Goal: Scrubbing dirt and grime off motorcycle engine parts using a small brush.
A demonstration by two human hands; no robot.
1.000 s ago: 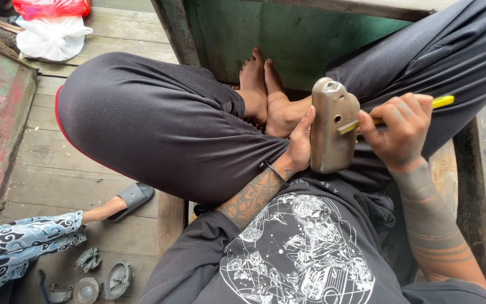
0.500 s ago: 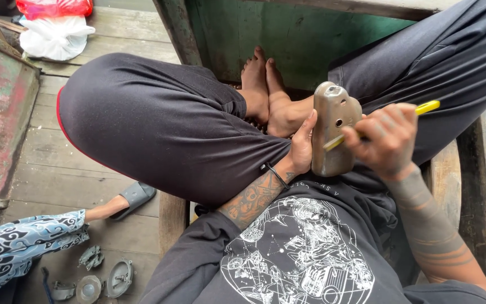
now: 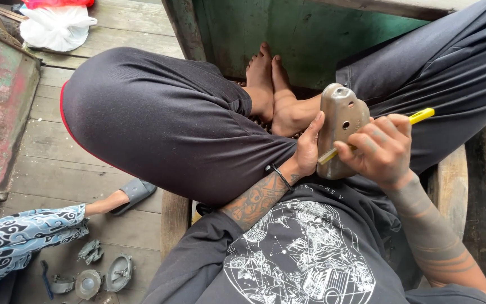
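A person sits cross-legged, seen from above by a camera on their own head, with dark trousers and a dark printed shirt filling most of the view. The landmark is a grey-brown metal casting (image 3: 341, 126) with a rounded top and small holes, held upright over the lap just in front of the bare crossed feet (image 3: 271, 90).

The left hand (image 3: 309, 147) grips the casting's left edge, fingers wrapped behind it and thumb along the side, steadying it. The right hand (image 3: 379, 151) is clenched around a yellow-handled tool (image 3: 417, 117); the handle end juts out to the right of the casting, and the working end lies across the casting's lower face, touching it.

As for progress, the surface looks dull and mottled all over, with no clearly finished patch, so the scraping or cleaning seems partway at most; how much is done cannot be told.

Well to the left of the casting and lower down, on a wooden plank floor (image 3: 57, 169), lie several small round metal parts (image 3: 99, 276). Beside them shows another person's leg in blue patterned cloth (image 3: 23, 236) and a foot in a grey sandal (image 3: 136, 194). Far up and left of the casting sits a white plastic bag (image 3: 57, 25).
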